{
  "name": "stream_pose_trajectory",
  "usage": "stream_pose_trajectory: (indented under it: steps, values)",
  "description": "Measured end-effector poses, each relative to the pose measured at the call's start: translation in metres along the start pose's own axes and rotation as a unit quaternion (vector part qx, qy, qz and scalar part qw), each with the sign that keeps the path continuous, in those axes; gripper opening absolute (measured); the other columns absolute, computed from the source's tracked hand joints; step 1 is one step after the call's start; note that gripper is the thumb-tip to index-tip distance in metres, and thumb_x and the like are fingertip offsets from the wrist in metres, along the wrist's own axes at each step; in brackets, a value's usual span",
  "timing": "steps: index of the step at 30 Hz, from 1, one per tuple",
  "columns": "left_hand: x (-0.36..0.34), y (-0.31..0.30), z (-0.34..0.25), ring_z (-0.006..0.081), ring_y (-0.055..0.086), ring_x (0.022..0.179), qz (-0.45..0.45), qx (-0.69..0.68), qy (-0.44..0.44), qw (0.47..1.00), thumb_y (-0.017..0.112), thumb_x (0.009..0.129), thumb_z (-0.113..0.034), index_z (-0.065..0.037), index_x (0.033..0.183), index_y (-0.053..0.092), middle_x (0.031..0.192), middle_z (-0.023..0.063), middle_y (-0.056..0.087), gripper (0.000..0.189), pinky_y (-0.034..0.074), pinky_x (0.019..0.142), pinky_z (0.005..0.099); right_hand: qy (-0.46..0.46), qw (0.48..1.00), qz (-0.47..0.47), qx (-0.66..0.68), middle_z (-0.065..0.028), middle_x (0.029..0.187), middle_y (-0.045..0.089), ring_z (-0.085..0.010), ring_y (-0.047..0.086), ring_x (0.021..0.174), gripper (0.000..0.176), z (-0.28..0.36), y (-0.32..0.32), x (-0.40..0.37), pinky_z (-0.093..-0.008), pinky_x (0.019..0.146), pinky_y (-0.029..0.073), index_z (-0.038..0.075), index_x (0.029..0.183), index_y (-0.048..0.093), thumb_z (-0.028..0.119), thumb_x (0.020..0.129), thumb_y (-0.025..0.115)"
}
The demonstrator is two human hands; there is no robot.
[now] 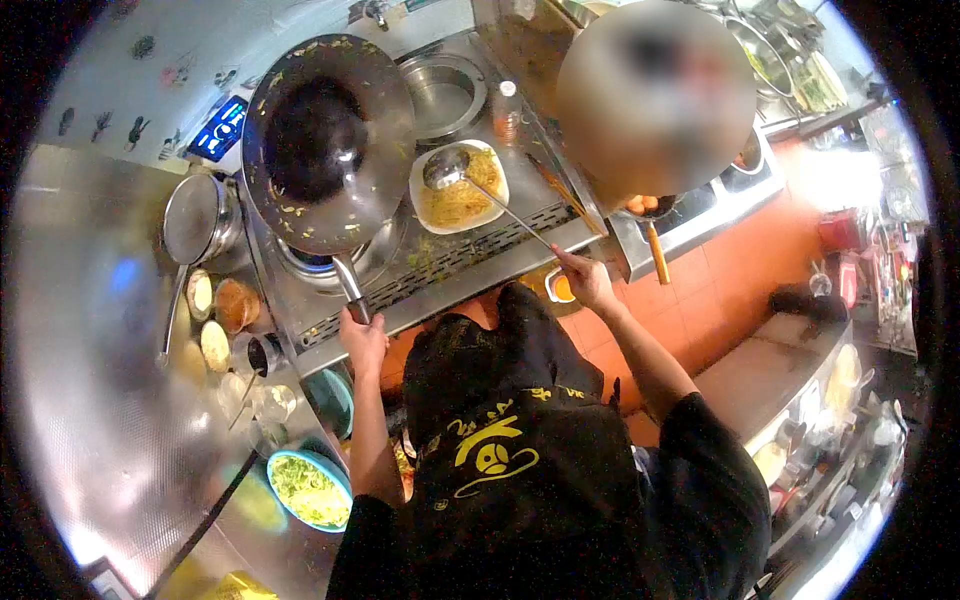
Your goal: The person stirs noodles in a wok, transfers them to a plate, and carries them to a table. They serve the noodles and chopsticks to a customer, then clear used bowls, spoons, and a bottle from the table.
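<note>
My left hand point(364, 340) is closed around the handle of a large dark wok point(330, 150), which is tilted over the stove and has food bits stuck around its inner wall. In my right hand point(587, 280) is the long handle of a metal ladle point(447, 169). The ladle's bowl rests on or just over yellowish food point(460, 203) on a white square plate point(428, 218). That plate sits on the steel stovetop, right of the wok.
A round metal pot point(440, 95) and a bottle point(507, 115) stand behind the plate. Lidded pan point(200, 220) and small containers line the left. A teal bowl of shredded greens point(308, 490) is lower left. A pan's wooden handle point(657, 252) juts out right.
</note>
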State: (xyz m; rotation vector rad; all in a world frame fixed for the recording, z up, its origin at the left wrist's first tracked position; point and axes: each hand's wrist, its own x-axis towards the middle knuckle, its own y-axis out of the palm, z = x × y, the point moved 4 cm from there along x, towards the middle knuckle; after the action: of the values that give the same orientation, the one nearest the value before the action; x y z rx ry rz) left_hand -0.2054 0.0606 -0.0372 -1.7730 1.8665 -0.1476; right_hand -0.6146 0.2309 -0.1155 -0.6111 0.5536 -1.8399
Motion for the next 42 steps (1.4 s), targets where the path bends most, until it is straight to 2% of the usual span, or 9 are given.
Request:
stream_pose_trajectory:
  steps: [9,17,22,26,28,29,36,40,42]
  values:
    - [-0.020,0.003,-0.010,0.0135,0.051,0.041,0.032,-0.032,-0.015,0.999,0.062,0.085,0.002,-0.003,0.097,0.041,0.062,0.0053,0.049,0.025,0.040,0.035,0.0292,-0.024,0.999,-0.010,-0.019,-0.0214,0.072,0.060,-0.0363,0.063,0.061,0.054,0.035,0.001,0.044,-0.0441,0.057,0.049,0.022,0.133,0.059,0.000,0.083,0.056]
    - [0.021,-0.004,-0.037,0.0139,0.049,0.038,0.067,-0.088,-0.056,0.992,0.060,0.084,0.003,-0.003,0.096,0.044,0.057,0.0050,0.051,0.021,0.039,0.034,0.0289,-0.002,1.000,-0.005,-0.028,-0.0181,0.083,0.067,-0.0259,0.066,0.070,0.047,0.055,-0.048,-0.028,-0.0331,0.064,0.051,0.011,0.129,0.062,-0.005,0.085,0.059]
    - [0.056,-0.042,0.004,0.0157,0.048,0.038,0.120,-0.140,-0.103,0.977,0.062,0.085,-0.002,-0.006,0.093,0.044,0.054,0.0046,0.048,0.021,0.039,0.035,0.0308,0.088,0.996,-0.018,0.027,-0.0178,0.090,0.069,-0.0276,0.067,0.074,0.042,0.108,-0.008,-0.009,-0.0346,0.064,0.051,0.011,0.124,0.066,-0.002,0.084,0.061]
    - [0.061,-0.075,0.051,0.0165,0.048,0.039,0.165,-0.220,-0.150,0.950,0.062,0.084,-0.003,-0.006,0.090,0.044,0.055,0.0044,0.047,0.019,0.039,0.036,0.0320,0.113,0.988,0.105,0.011,-0.0173,0.100,0.069,-0.0333,0.068,0.084,0.060,0.161,0.060,0.025,-0.0411,0.074,0.054,0.015,0.139,0.053,0.000,0.082,0.059]
    - [0.068,-0.086,0.073,0.0166,0.048,0.040,0.186,-0.230,-0.174,0.939,0.060,0.084,-0.001,-0.005,0.088,0.045,0.057,0.0047,0.049,0.016,0.040,0.037,0.0323,0.006,0.995,0.080,0.063,-0.0189,0.095,0.066,-0.0393,0.065,0.079,0.067,0.197,0.101,0.055,-0.0470,0.071,0.053,0.020,0.143,0.047,0.004,0.079,0.061]
    - [0.070,-0.091,0.085,0.0166,0.048,0.040,0.194,-0.234,-0.186,0.934,0.060,0.084,-0.001,-0.005,0.087,0.045,0.057,0.0049,0.049,0.015,0.040,0.037,0.0325,0.046,0.987,0.153,0.023,-0.0193,0.095,0.066,-0.0398,0.065,0.080,0.068,0.218,0.114,0.071,-0.0483,0.070,0.054,0.019,0.144,0.045,0.007,0.079,0.062]
    - [0.077,-0.099,0.123,0.0178,0.052,0.044,0.252,-0.350,-0.276,0.859,0.059,0.086,-0.001,-0.004,0.089,0.049,0.062,0.0056,0.051,0.011,0.043,0.039,0.0332,0.001,0.985,0.159,-0.066,-0.0185,0.086,0.066,-0.0382,0.065,0.074,0.058,0.211,0.228,0.103,-0.0489,0.063,0.052,0.014,0.141,0.047,0.013,0.084,0.058]
    - [0.066,-0.102,0.078,0.0195,0.056,0.048,0.226,-0.235,-0.255,0.910,0.061,0.090,-0.010,-0.005,0.092,0.051,0.064,0.0070,0.055,0.011,0.045,0.042,0.0330,0.058,0.972,0.212,-0.080,-0.0206,0.084,0.065,-0.0409,0.064,0.075,0.054,0.189,0.242,0.100,-0.0489,0.068,0.051,0.013,0.141,0.047,0.018,0.088,0.059]
    - [0.074,-0.105,0.105,0.0181,0.058,0.051,0.225,-0.159,-0.280,0.920,0.065,0.093,-0.029,-0.005,0.098,0.049,0.063,0.0059,0.056,0.029,0.044,0.042,0.0311,0.106,0.961,0.254,-0.027,-0.0233,0.090,0.065,-0.0411,0.064,0.081,0.054,0.167,0.223,0.096,-0.0502,0.072,0.050,0.011,0.140,0.047,0.020,0.089,0.060]
